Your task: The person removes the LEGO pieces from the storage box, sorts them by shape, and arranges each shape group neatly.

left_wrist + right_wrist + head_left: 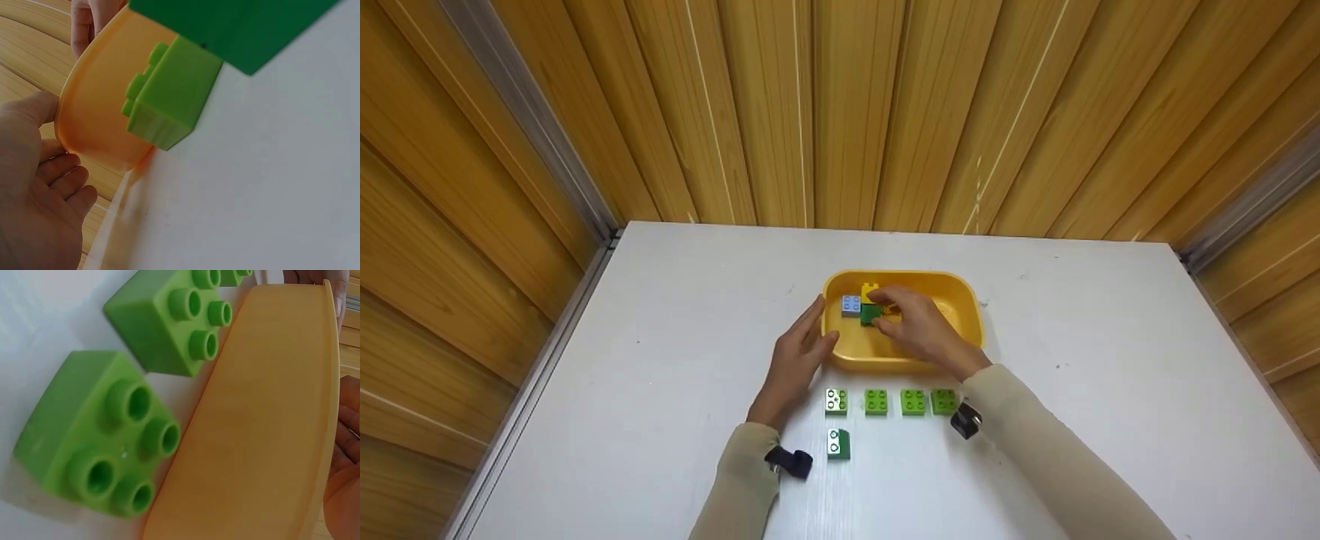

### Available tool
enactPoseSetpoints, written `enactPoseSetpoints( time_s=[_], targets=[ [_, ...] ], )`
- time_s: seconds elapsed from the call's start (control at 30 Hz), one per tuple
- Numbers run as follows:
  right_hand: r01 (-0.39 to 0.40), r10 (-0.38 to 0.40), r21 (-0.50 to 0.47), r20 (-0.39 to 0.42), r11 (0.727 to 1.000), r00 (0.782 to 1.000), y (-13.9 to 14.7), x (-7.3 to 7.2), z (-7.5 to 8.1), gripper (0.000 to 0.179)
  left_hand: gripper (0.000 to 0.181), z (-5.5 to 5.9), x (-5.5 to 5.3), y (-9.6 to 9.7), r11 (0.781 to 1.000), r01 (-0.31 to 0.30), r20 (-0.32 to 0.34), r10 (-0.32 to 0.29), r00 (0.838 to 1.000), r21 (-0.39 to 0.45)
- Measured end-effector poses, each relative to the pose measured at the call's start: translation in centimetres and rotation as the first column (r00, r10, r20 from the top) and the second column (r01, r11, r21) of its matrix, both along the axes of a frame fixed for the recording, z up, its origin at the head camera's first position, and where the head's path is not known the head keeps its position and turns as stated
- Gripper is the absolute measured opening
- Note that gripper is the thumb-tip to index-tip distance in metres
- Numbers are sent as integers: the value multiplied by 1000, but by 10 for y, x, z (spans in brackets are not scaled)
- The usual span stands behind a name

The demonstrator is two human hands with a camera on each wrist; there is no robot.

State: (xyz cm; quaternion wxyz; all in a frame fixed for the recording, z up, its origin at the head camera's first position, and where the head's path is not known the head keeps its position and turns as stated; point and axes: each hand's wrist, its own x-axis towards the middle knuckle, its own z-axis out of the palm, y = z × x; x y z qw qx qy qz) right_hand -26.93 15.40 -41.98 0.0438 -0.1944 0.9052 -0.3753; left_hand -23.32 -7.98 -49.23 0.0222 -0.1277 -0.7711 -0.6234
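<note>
In the head view, my right hand is inside the yellow tray, thumb and fingers pinching a dark green block. A light blue block sits beside it, a yellow block just behind. My left hand touches the tray's left side, fingers apart. On the white table, 4 light green blocks form a row, with 1 other green block nearer me.

In the left wrist view, my left hand touches the tray's rim.

In the right wrist view, the tray's wall hides my right fingertips; 3 light green blocks show beside it.
</note>
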Motion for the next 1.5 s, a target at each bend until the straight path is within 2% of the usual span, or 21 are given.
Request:
enactPoseSetpoints(
  time_s=[0.43,0.6,0.77,1.03,1.2,1.5],
  targets=[
    [-26,27,-2,46,1000,999,-27,-15,-4,41,63,-2,-1,-1,1000,-15,-20,15,1000,-6],
    [-18,15,34,91,999,996,-31,-21,-8,43,64,-3,-1,-1,1000,-15,-13,14,1000,-15],
    [-33,25,72,104,997,994,-32,-26,-11,43,63,-4,-1,-1,1000,-14,-27,14,1000,-4],
    [-54,44,129,85,990,995,-30,-27,-13,42,64,-3,0,-1,1000,-12,-18,12,1000,-9],
    [-85,74,199,60,976,995,-29,-25,-12,39,65,-2,0,-2,1000,-11,-9,11,1000,-20],
    [-96,102,287,-8,953,995,-24,-21,-14,35,65,0,0,1,1000,6,-4,-6,1000,-12]
  ],
)
